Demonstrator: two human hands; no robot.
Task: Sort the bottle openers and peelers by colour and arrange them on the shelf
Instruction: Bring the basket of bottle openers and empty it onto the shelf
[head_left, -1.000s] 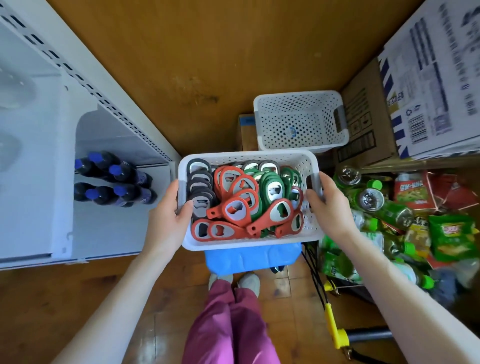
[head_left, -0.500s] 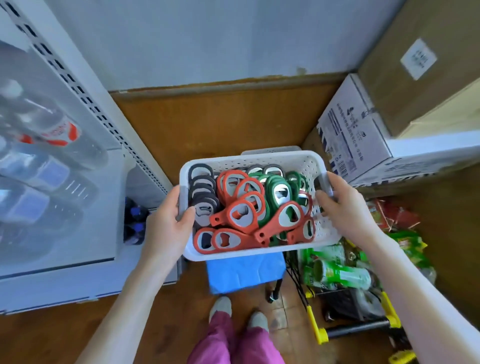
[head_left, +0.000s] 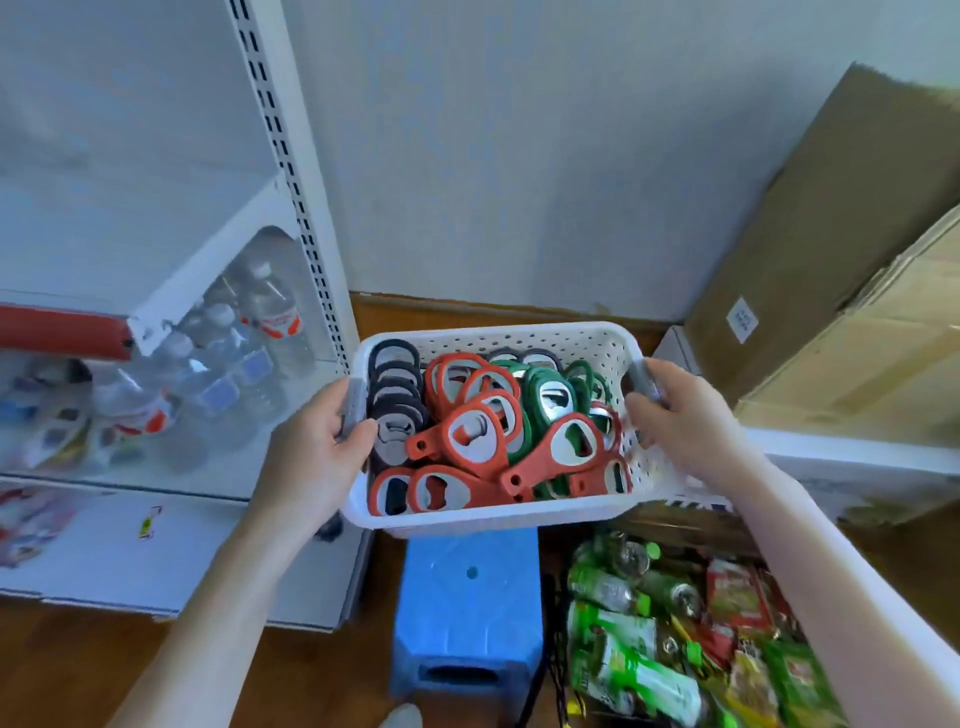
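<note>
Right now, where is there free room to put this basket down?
The blue stool top, under the basket, looks bare. The shelf board below the water bottles is bare near its front, and so is the wooden floor before it. Crowded: among those bottles, and the snacks and cans on the right.

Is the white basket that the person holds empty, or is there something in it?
Not empty: the white basket holds many red, green and black bottle openers, piled inside.
</note>
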